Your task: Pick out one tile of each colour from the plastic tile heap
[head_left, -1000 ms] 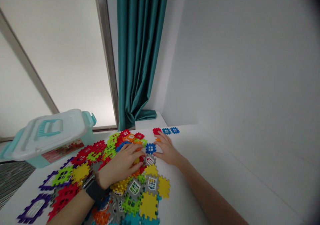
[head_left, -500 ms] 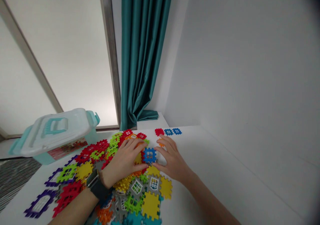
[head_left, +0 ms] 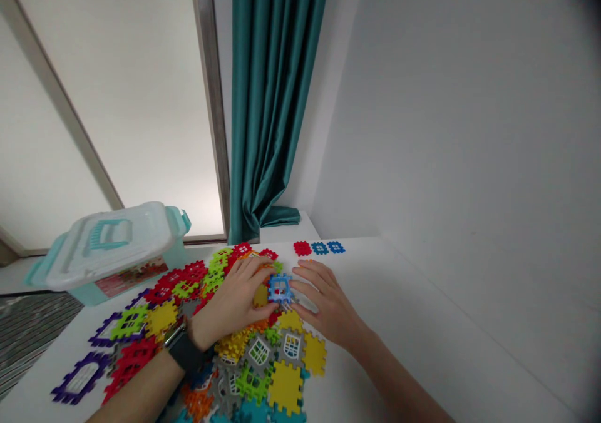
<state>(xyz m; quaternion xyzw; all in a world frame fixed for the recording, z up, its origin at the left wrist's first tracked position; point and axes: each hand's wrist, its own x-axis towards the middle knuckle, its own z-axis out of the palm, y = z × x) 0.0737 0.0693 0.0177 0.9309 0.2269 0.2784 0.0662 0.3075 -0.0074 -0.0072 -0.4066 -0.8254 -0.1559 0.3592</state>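
A blue square building tile (head_left: 280, 288) with a window opening and notched edges is between my hands, over the pile of pieces. My left hand (head_left: 241, 291), with a dark watch on its wrist, has thumb and fingers curved round the tile's left side. From the right, the fingertips of my right hand (head_left: 323, 301) meet the tile's right edge. Just below it lie a yellow tile (head_left: 290, 321) and a grey tile with a white window (head_left: 292, 346). My left hand hides part of the pile.
A lidded turquoise-and-white box (head_left: 117, 248) stands at the back left. Beyond my right hand, a red tile (head_left: 302, 248) and two blue tiles (head_left: 328, 248) lie in a row on the white table (head_left: 361, 273). A green curtain (head_left: 277, 110) hangs behind, beside the wall.
The blue tile has tilted between my fingers and looks paler. My right hand has shifted slightly, now covering most of the small orange piece behind it. The view has moved a little.
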